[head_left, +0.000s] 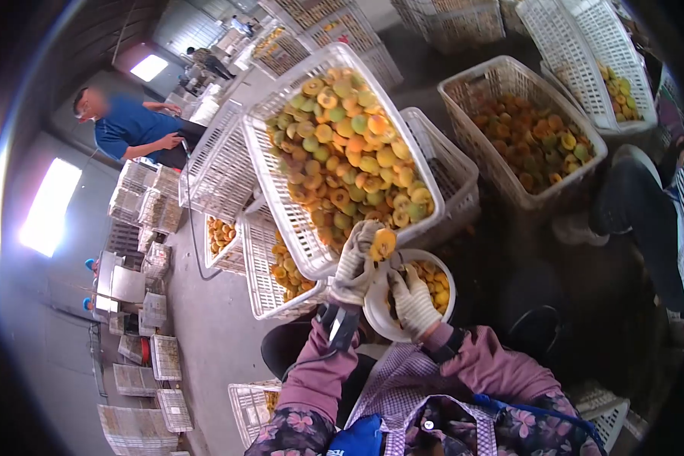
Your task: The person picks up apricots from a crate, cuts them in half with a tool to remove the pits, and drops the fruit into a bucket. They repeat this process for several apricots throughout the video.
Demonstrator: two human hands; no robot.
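Observation:
My left hand (355,262), in a whitish knit glove, is closed on a cut yellow-orange stone fruit (383,245), like an apricot or small peach. It is at the near corner of a large white crate (255,178) heaped with similar green, yellow and orange fruit. My right hand (416,302), gloved too, is just right of it, over a white bucket (385,325) holding pieces of yellow fruit. Its fingers are curled; a thin, dark, metal-looking thing shows by their tips, too small to name.
Another crate of fruit (526,199) stands at right, beside a seated person's dark-trousered leg (632,199). Lower fruit crates (260,308) are on the left. A person in a blue shirt (140,125) stands behind stacked crates. More crates (166,357) line the concrete floor (209,327).

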